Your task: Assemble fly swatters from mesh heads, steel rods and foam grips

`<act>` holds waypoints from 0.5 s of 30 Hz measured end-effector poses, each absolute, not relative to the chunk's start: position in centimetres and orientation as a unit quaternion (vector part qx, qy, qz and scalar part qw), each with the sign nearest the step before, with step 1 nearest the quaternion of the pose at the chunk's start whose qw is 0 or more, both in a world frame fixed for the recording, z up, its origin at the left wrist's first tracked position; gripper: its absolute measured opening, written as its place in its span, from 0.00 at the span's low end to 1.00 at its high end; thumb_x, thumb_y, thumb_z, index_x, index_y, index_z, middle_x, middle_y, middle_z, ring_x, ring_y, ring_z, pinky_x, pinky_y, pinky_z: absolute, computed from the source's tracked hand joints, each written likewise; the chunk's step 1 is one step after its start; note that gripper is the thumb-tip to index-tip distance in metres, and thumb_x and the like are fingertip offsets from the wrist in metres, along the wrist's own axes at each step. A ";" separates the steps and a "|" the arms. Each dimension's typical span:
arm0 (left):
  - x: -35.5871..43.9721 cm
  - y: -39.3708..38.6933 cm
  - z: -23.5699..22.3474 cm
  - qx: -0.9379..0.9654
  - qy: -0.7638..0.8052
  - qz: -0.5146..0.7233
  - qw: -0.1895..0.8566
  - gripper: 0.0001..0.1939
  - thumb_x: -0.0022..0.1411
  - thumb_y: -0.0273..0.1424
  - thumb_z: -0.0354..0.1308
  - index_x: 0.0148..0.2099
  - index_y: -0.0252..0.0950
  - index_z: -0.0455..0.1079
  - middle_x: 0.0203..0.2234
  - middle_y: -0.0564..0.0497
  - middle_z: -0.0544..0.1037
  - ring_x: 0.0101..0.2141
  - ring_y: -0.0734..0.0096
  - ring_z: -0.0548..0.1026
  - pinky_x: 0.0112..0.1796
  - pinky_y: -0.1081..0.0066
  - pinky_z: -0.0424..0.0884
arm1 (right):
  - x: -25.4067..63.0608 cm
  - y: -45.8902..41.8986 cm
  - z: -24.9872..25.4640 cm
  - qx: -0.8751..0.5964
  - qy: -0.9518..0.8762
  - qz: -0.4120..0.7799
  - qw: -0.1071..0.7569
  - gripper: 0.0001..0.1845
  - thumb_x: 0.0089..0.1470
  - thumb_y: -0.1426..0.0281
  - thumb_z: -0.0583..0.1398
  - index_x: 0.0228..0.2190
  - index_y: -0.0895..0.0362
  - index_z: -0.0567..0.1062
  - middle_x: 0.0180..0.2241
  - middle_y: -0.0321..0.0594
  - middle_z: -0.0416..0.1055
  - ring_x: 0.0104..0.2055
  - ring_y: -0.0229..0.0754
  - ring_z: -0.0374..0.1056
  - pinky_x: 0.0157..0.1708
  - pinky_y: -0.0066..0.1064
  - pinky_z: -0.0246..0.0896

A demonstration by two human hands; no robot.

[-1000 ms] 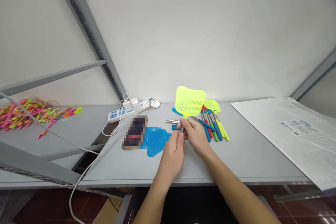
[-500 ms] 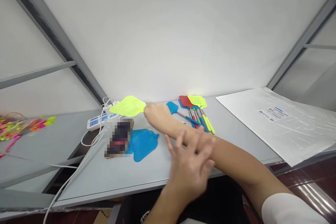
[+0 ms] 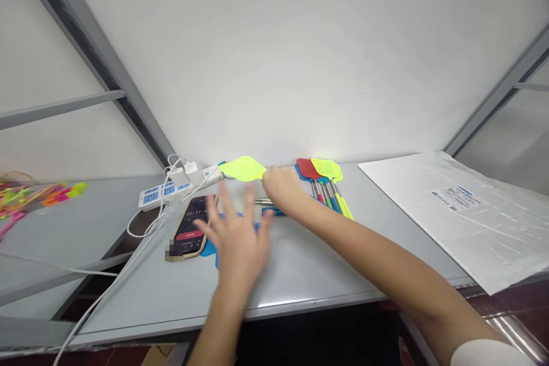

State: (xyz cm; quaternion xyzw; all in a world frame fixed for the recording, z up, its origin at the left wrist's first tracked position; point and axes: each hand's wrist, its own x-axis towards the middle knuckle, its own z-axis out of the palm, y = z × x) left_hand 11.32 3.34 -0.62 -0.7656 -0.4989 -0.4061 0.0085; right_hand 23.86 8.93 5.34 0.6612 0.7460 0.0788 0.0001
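Observation:
My right hand (image 3: pixel 281 186) is closed around the neck of a yellow fly swatter head (image 3: pixel 244 168), whose paddle points left above the back of the table. Blurred a little, my left hand (image 3: pixel 238 234) hovers with its fingers spread and nothing in it. Partly hidden under it are blue fly swatter heads (image 3: pixel 209 248), next to a phone (image 3: pixel 191 226). Just below my right hand lie a blue handle (image 3: pixel 271 212) and thin metal rods (image 3: pixel 262 202). A group of telescopic fly swatters (image 3: pixel 309 168) in red, blue, green and yellow rests right of my right hand.
A white power strip (image 3: pixel 150 197) with plugs and cables stands at the back left. On the right, a large white wrapped package (image 3: pixel 412 194) overhangs the table's front edge. Bright coloured items (image 3: pixel 26 203) lie on a neighbouring surface at far left.
My right hand has moved right with the yellow fly swatter head. My left hand has swung left from over my right forearm to above the blue heads. The view has shifted slightly.

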 end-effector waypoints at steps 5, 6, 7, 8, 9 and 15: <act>8.8 7.7 -0.6 -0.713 -0.512 -0.479 -0.015 0.16 0.68 0.39 0.51 0.46 0.34 0.73 0.58 0.35 0.68 0.60 0.45 0.61 0.57 0.46 0.55 | 25.4 9.4 5.2 0.684 0.725 0.075 -0.023 0.11 0.64 0.70 0.56 0.42 0.64 0.75 0.42 0.52 0.74 0.42 0.46 0.73 0.38 0.35 0.68; 9.1 7.7 -0.5 -0.713 -0.489 -0.501 -0.039 0.15 0.68 0.38 0.51 0.35 0.36 0.73 0.46 0.40 0.76 0.51 0.52 0.69 0.52 0.55 0.62 | 25.6 9.5 5.1 0.684 0.726 0.072 -0.026 0.11 0.63 0.74 0.55 0.40 0.65 0.76 0.41 0.55 0.74 0.41 0.46 0.73 0.36 0.34 0.66; 9.4 7.6 -0.3 -0.708 -0.476 -0.518 -0.070 0.18 0.68 0.38 0.52 0.27 0.38 0.68 0.33 0.46 0.77 0.41 0.60 0.73 0.45 0.62 0.65 | 25.8 9.4 4.9 0.682 0.728 0.070 -0.029 0.11 0.62 0.76 0.54 0.39 0.65 0.76 0.40 0.56 0.74 0.40 0.46 0.73 0.34 0.32 0.65; 9.9 7.5 -0.1 -0.696 -0.475 -0.528 -0.108 0.21 0.68 0.38 0.52 0.22 0.38 0.63 0.24 0.50 0.72 0.31 0.66 0.70 0.39 0.67 0.65 | 26.0 9.3 4.7 0.680 0.729 0.068 -0.032 0.12 0.62 0.78 0.53 0.38 0.65 0.76 0.40 0.55 0.74 0.38 0.45 0.73 0.33 0.31 0.64; 10.4 7.5 0.1 -0.675 -0.480 -0.538 -0.157 0.22 0.68 0.39 0.53 0.21 0.38 0.60 0.19 0.53 0.67 0.26 0.70 0.66 0.33 0.70 0.62 | 26.5 9.0 4.6 0.678 0.731 0.069 -0.034 0.13 0.62 0.78 0.52 0.38 0.64 0.76 0.39 0.54 0.74 0.37 0.45 0.73 0.31 0.30 0.62; 14.1 8.6 0.5 -0.558 -0.460 -0.555 -0.411 0.18 0.63 0.49 0.57 0.41 0.39 0.63 0.24 0.58 0.63 0.22 0.75 0.60 0.25 0.74 0.59 | 30.4 5.2 3.1 0.679 0.728 0.082 -0.053 0.17 0.68 0.67 0.48 0.35 0.59 0.74 0.34 0.45 0.71 0.29 0.42 0.70 0.21 0.30 0.46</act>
